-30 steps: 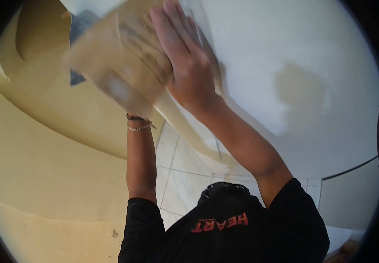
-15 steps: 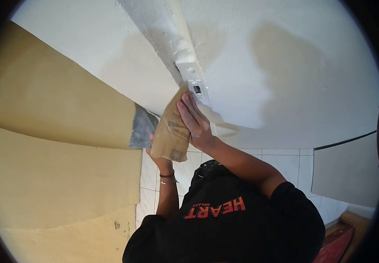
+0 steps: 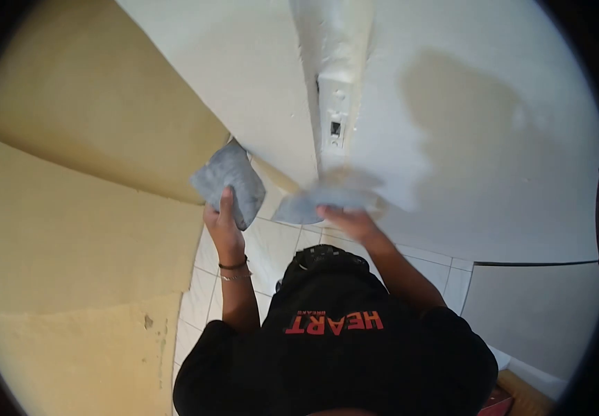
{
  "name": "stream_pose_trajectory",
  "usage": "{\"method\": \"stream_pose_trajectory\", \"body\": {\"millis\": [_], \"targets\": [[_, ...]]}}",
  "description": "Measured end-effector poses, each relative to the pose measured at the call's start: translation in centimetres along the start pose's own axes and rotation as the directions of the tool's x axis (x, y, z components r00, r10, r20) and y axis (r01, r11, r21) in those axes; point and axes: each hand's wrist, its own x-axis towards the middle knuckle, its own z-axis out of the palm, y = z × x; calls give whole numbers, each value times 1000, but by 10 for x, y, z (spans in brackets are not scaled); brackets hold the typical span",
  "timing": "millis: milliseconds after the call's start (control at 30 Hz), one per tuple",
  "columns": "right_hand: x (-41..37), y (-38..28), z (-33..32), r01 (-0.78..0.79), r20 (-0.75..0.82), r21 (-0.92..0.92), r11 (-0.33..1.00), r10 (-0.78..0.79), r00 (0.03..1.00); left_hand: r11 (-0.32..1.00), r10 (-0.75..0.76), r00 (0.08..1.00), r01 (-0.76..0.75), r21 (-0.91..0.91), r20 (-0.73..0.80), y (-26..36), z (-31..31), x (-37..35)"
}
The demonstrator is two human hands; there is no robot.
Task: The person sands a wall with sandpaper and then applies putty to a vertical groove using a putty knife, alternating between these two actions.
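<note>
My left hand (image 3: 221, 227) pinches a grey sheet of sandpaper (image 3: 238, 182), thumb on its upper face. That sheet is slightly bent and held clear of the yellow wall. In my right hand (image 3: 352, 222) is a second piece of sandpaper (image 3: 301, 208), its grey side showing; motion smears its far edge. Beyond the hands, a white plate with a dark switch or lock slot (image 3: 335, 129) is set in a narrow white strip. Neither sheet touches this plate.
White wall (image 3: 452, 152) rises on the right, with my shadow on it. A yellow wall (image 3: 84, 229) stands close on the left. White floor tiles (image 3: 261, 246) show below the hands. A red and brown object (image 3: 500, 401) sits at the lower right.
My right hand has come away from the white strip and lowered; its sandpaper has turned from printed brown backing to grey side. My left hand has moved left and up, showing its whole sheet.
</note>
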Motion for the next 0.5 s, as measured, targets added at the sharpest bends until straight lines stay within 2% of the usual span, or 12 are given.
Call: {"method": "stream_pose_trajectory", "body": {"millis": [33, 67, 133, 167, 233, 267, 333, 367, 433, 467, 500], "targets": [[5, -15, -2, -15, 64, 110, 994, 8, 998, 998, -33, 995, 38, -57, 94, 4, 1, -1], [9, -25, 4, 47, 52, 176, 983, -57, 997, 997, -44, 996, 49, -60, 80, 4, 0, 0], [16, -50, 10, 53, 108, 134, 990, -68, 992, 971, -44, 967, 100, -218, 250, 9, 2, 1], [17, -55, 7, 45, 111, 132, 990, -60, 992, 970, -49, 969, 104, -219, 244, 14, 6, -4], [20, -60, 7, -36, 201, 126, 991, 10, 980, 910, -102, 899, 258, -326, 426, 24, 10, -11], [22, -75, 5, -48, 214, 142, 989, 17, 977, 915, -112, 904, 255, -312, 412, 39, 22, -11], [24, -74, 9, -85, 243, 395, 915, -14, 970, 904, -204, 893, 329, -273, 401, 36, 26, -14], [25, -78, 7, -96, 249, 391, 915, -4, 969, 901, -209, 896, 332, -278, 392, 31, 26, -9], [27, -91, 8, -122, 243, 438, 891, 14, 970, 964, -257, 885, 263, 38, 387, 25, 23, 2], [28, -94, 9, -131, 247, 432, 892, 22, 969, 963, -259, 887, 267, 32, 381, 23, 21, 2], [30, -98, 10, -105, 231, 401, 910, 11, 973, 981, -195, 908, 180, 74, 371, 33, 25, 3]]}}
